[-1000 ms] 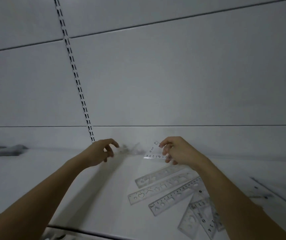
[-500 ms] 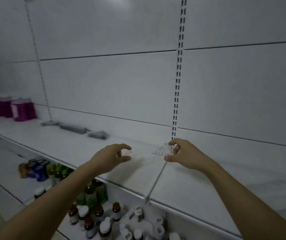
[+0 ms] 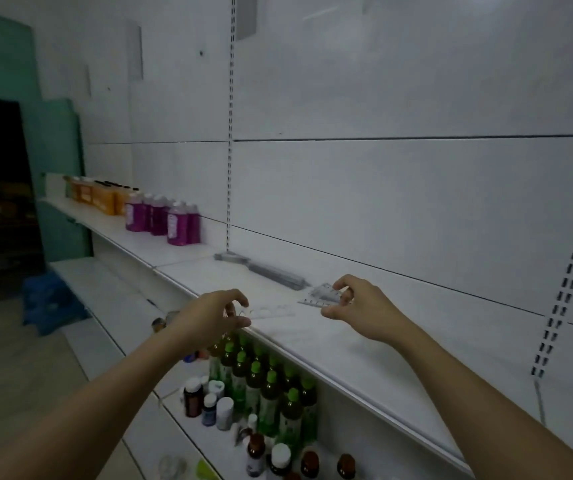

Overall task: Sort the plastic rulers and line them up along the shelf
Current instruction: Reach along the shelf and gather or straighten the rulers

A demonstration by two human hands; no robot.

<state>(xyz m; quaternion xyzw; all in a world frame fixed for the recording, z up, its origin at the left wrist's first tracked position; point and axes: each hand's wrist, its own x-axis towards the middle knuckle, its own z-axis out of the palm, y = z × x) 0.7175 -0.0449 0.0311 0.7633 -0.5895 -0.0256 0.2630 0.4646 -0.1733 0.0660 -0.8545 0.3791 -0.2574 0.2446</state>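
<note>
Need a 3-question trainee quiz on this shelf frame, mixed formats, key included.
1. True or false: the right hand pinches a clear plastic triangular ruler.
2. The left hand grips: A) a purple bottle B) a clear straight stencil ruler C) nothing.
3. Fill in: along the white shelf past the hands lie flat ___ packs.

Key: 1 true; 2 B; 3 grey.
</note>
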